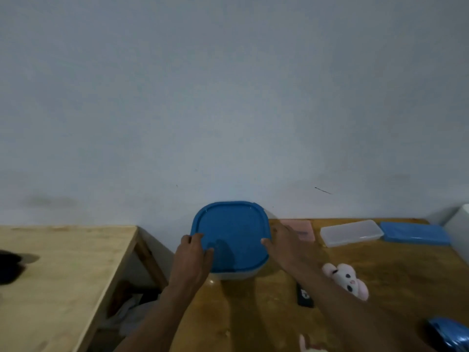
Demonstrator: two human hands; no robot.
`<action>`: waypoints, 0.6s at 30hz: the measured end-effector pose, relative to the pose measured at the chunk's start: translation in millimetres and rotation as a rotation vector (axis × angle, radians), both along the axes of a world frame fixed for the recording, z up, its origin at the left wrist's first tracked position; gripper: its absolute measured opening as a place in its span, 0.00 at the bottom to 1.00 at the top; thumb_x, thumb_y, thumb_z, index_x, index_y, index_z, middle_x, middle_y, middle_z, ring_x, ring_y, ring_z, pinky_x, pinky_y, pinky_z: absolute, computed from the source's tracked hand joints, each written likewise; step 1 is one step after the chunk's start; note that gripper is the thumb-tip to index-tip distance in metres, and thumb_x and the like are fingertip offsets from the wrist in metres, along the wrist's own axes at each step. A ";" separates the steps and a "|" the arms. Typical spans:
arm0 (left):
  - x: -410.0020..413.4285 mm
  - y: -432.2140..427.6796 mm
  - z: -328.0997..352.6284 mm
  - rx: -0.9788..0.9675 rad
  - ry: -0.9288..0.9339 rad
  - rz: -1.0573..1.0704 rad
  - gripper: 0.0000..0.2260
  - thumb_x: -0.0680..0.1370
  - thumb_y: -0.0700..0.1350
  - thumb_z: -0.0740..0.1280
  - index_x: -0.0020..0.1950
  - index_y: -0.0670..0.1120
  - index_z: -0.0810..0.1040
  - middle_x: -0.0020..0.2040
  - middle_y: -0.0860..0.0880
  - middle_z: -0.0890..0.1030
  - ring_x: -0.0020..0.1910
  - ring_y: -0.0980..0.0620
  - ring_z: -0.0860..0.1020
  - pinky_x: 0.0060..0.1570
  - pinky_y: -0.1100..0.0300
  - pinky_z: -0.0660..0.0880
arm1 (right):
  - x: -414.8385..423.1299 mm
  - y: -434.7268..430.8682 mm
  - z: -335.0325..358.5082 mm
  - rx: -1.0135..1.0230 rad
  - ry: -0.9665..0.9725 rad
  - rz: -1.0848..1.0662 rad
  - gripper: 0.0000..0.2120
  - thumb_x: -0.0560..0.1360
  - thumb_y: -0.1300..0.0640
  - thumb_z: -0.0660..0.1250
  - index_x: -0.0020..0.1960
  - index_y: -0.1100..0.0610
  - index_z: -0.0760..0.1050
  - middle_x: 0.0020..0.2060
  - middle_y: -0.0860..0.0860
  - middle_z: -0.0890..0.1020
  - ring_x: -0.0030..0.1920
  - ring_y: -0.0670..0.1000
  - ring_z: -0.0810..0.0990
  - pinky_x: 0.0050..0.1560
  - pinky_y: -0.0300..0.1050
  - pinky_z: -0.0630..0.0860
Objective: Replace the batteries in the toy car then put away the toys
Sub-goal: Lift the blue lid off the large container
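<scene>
A container (238,275) with a pale body is seen on the brown table (253,313), close against the wall (228,97), and it is closed by a blue lid (236,232); the lid's left rim is gripped by the left hand (193,260), whose fingers (200,237) are curled narrowly over the edge with the thumb laid on top; the right rim is touched by the thumb of the right hand (284,245), while its fingers are stretched along the far right side of the container, blurred, so it cannot be told whether they are wrapped round it. The blue toy car (449,334) is found at the near right corner of the table, well apart from both hands and partly cut off by the frame; a pink and white plush rabbit (346,278) is laid just beside the right forearm; a flat black object (304,295) is partly hidden under that forearm. At the back of the table a clear plastic case (351,232) is set beside a flat blue box (416,232); a pink item (302,228) is partly covered by the right hand. A paler wooden table (63,275) is seen to the left, with a dark object (10,268) on it.
</scene>
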State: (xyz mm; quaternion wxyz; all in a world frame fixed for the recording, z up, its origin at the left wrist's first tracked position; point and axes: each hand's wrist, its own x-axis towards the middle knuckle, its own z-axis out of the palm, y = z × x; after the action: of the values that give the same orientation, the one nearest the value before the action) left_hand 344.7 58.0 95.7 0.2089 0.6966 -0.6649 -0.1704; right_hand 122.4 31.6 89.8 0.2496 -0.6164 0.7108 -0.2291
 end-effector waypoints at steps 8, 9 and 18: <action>30.8 -72.4 -16.7 0.233 0.037 -0.022 0.32 0.74 0.52 0.72 0.72 0.43 0.63 0.64 0.41 0.70 0.61 0.43 0.73 0.60 0.51 0.75 | 24.8 -35.3 -26.1 0.136 0.082 -0.185 0.13 0.74 0.45 0.67 0.51 0.55 0.74 0.47 0.52 0.79 0.44 0.50 0.79 0.40 0.43 0.78; 31.3 -79.5 -20.5 0.266 0.034 -0.016 0.35 0.71 0.53 0.74 0.72 0.43 0.63 0.63 0.41 0.70 0.61 0.42 0.72 0.60 0.50 0.76 | 27.6 -38.8 -29.1 0.133 0.078 -0.184 0.14 0.73 0.45 0.68 0.51 0.53 0.74 0.47 0.51 0.79 0.45 0.50 0.79 0.44 0.46 0.80; 26.3 -118.3 -28.0 0.461 -0.093 0.044 0.42 0.60 0.55 0.81 0.66 0.42 0.66 0.61 0.41 0.71 0.62 0.42 0.68 0.58 0.50 0.72 | 37.7 -69.7 -24.5 0.333 0.162 -0.181 0.21 0.61 0.49 0.79 0.49 0.54 0.75 0.45 0.49 0.81 0.44 0.50 0.79 0.42 0.43 0.80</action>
State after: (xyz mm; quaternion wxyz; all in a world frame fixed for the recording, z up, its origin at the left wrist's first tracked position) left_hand 371.0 -60.3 67.7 0.0171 0.7473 -0.6019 -0.2811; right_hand 160.1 -38.2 65.3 0.2684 -0.5165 0.8092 -0.0796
